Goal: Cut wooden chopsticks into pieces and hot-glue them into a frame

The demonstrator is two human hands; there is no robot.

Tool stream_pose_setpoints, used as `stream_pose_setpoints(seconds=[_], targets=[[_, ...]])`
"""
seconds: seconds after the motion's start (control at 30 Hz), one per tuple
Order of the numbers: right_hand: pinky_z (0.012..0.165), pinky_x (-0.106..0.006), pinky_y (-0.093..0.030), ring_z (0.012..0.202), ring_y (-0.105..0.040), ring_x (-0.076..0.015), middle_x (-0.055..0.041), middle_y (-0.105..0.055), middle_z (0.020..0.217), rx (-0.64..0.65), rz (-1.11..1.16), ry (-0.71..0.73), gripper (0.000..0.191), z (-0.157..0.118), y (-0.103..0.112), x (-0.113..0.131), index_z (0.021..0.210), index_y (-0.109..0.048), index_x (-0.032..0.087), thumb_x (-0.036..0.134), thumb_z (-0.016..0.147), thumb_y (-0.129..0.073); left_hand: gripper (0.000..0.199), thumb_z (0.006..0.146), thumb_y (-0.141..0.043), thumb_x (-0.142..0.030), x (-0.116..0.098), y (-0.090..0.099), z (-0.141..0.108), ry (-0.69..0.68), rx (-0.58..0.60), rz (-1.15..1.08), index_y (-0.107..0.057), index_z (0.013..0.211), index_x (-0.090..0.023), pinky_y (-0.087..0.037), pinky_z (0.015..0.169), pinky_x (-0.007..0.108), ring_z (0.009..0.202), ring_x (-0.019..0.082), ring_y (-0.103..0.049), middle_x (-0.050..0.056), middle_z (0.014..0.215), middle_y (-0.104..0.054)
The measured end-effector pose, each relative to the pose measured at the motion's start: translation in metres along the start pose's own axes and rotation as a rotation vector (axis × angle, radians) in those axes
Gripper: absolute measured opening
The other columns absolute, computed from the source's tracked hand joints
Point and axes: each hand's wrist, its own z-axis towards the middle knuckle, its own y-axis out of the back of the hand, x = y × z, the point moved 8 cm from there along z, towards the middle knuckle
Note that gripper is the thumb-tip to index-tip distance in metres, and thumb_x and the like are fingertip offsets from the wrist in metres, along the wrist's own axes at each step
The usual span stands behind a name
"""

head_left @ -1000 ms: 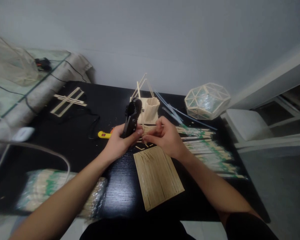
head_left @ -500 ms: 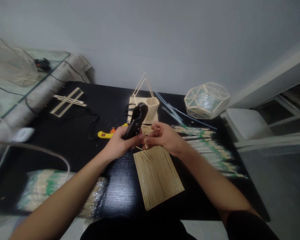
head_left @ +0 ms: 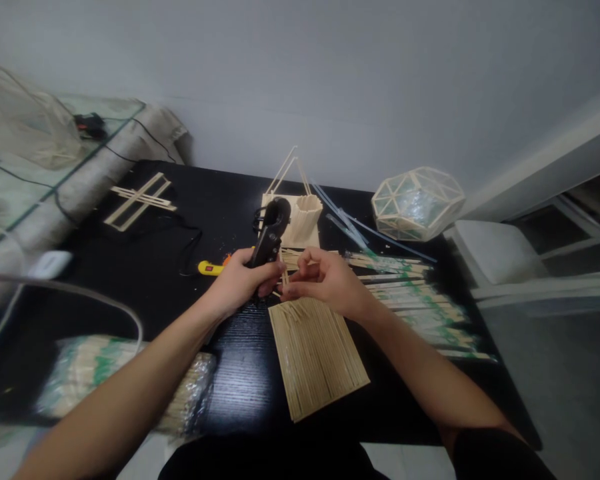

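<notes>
My left hand [head_left: 243,283] is closed round a black hand cutter [head_left: 271,230], whose rounded end points up and away from me. My right hand [head_left: 327,280] pinches short thin wooden sticks [head_left: 285,275] between thumb and fingers, right beside the cutter. Just below both hands lies a flat panel of wooden sticks [head_left: 320,360], with a few loose short pieces on its far edge. Behind the cutter stands a stick-built model [head_left: 304,220] with a fluted cup shape and a triangular frame. The left fingers are partly hidden.
A yellow tool with a red switch [head_left: 210,268] lies left of my left hand. Packaged sticks [head_left: 420,300] spread on the right; a bagged bundle [head_left: 95,367] sits front left. Crossed sticks [head_left: 140,200] lie back left, a faceted stick frame [head_left: 417,203] back right.
The cutter has tipped slightly to the left and the right hand has shifted a little with the sticks. The view has moved slightly; both hands keep their grip.
</notes>
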Motion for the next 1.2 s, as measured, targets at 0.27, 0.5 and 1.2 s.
stream_pose_setpoints(seconds=[0.27, 0.5, 1.2], targets=[[0.095, -0.036, -0.065, 0.099, -0.081, -0.0191, -0.0028, -0.083, 0.104, 0.065, -0.221, 0.287, 0.020, -0.008, -0.015, 0.020, 0.106, -0.080, 0.023, 0.021, 0.087, -0.084, 0.026, 0.075, -0.082, -0.029, -0.001, 0.006, 0.002, 0.015, -0.046, -0.071, -0.063, 0.063, -0.016, -0.036, 0.047, 0.020, 0.043, 0.007, -0.046, -0.005, 0.045, -0.054], [0.090, -0.035, -0.068, 0.092, -0.082, -0.0193, -0.0031, -0.085, 0.096, 0.060, -0.170, 0.286, 0.008, -0.002, -0.011, 0.015, 0.092, -0.082, 0.021, 0.024, 0.085, -0.086, 0.026, 0.074, -0.086, -0.032, -0.004, 0.000, 0.000, 0.025, 0.005, -0.076, -0.067, 0.067, -0.015, -0.041, 0.050, 0.020, 0.046, 0.008, -0.053, -0.002, 0.051, -0.061], [0.087, -0.038, -0.069, 0.091, -0.081, -0.0199, -0.0073, -0.083, 0.099, 0.147, -0.066, 0.161, 0.018, -0.005, -0.017, 0.017, 0.097, -0.077, 0.018, 0.036, 0.092, -0.081, 0.028, 0.068, -0.091, -0.029, -0.002, 0.000, -0.001, 0.076, 0.034, -0.146, -0.067, 0.068, -0.014, -0.043, 0.046, 0.020, 0.047, 0.008, -0.054, -0.002, 0.054, -0.061]])
